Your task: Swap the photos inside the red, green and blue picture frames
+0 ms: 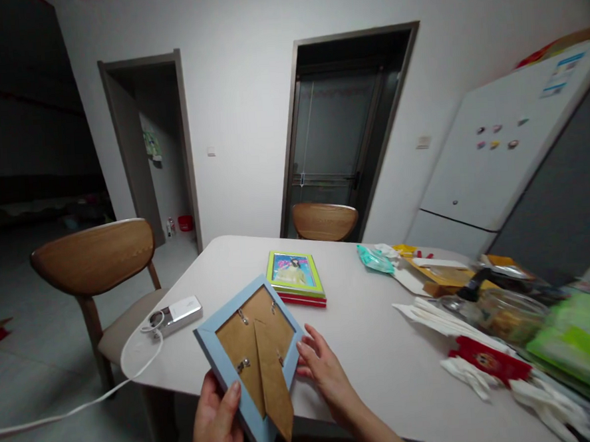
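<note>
A blue picture frame (pixel 217 346) is held back side up over the near edge of the white table (pixel 373 349). Its brown backing board (pixel 255 347) has small metal clips and a fold-out stand. My left hand (pixel 215 422) grips the frame's lower left edge, thumb on the blue border. My right hand (pixel 321 366) rests at the frame's right edge, fingers curled against it. A green picture frame (pixel 295 273) with a photo lies farther back on the table, stacked on a red frame (pixel 302 301).
A silver power bank (pixel 178 315) with a white cable (pixel 134 364) lies at the table's left edge. Papers, packets and a glass jar (pixel 510 314) crowd the right side. Two wooden chairs (pixel 94 256) stand around the table, a fridge (pixel 501 155) at right.
</note>
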`<act>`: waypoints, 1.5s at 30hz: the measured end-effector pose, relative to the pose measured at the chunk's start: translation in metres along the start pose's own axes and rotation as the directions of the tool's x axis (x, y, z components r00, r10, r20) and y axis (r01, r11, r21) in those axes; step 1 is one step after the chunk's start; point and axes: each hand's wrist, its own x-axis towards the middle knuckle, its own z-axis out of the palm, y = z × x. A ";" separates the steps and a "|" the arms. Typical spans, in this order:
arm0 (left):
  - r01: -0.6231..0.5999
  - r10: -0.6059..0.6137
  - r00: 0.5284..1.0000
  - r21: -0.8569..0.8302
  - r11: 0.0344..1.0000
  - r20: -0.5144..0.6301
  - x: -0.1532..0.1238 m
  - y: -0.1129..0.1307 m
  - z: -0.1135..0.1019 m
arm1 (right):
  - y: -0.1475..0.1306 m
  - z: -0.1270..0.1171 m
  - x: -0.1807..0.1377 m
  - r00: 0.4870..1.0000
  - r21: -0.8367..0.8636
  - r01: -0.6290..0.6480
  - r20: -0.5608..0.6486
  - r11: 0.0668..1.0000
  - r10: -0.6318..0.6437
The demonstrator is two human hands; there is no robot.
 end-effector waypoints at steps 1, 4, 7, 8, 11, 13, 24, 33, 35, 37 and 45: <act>0.012 -0.012 1.000 -0.010 1.000 0.022 -0.005 -0.005 0.002 | 0.001 -0.002 -0.005 0.999 0.037 -0.005 -0.048 0.999 0.007; 0.118 -0.117 0.990 -0.014 0.993 0.084 -0.019 -0.021 0.005 | 0.002 -0.018 -0.006 0.987 -0.016 0.038 -0.156 0.999 -0.040; 0.250 -0.248 0.957 0.007 0.968 0.147 -0.030 -0.037 0.007 | 0.006 -0.041 0.001 0.972 -0.265 0.065 -0.201 0.962 -0.121; 0.281 -0.279 0.945 0.008 0.960 0.173 -0.033 -0.042 0.007 | 0.007 -0.048 0.003 0.965 -0.358 0.064 -0.216 0.932 -0.150; 0.394 -0.388 0.893 0.020 0.919 0.229 -0.039 -0.058 0.008 | 0.011 -0.067 0.010 0.949 -0.553 0.047 -0.236 0.832 -0.210; 0.485 -0.485 0.845 0.058 0.872 0.224 -0.039 -0.068 0.006 | 0.012 -0.076 0.014 0.943 -0.636 0.043 -0.230 0.770 -0.242; 0.240 -0.668 0.623 0.713 0.659 0.408 -0.021 -0.052 0.007 | 0.011 -0.086 0.030 0.922 -0.833 0.121 -0.108 0.540 -0.373; -0.540 -0.123 0.823 0.831 0.130 0.554 0.069 -0.050 0.007 | 0.002 -0.089 0.013 0.965 -0.911 0.150 0.050 0.384 -0.257; -0.575 -0.130 0.806 0.816 0.062 0.578 0.075 -0.059 0.003 | 0.004 -0.086 0.013 0.958 -0.923 0.134 0.028 0.360 -0.284; -0.588 -0.117 0.801 0.808 0.030 0.587 0.074 -0.064 0.000 | 0.005 -0.083 0.013 0.950 -0.929 0.131 0.017 0.345 -0.313; -0.597 -0.083 0.798 0.802 0.016 0.596 0.070 -0.065 -0.003 | -0.002 -0.048 0.002 0.898 -0.899 0.281 0.123 0.336 -0.423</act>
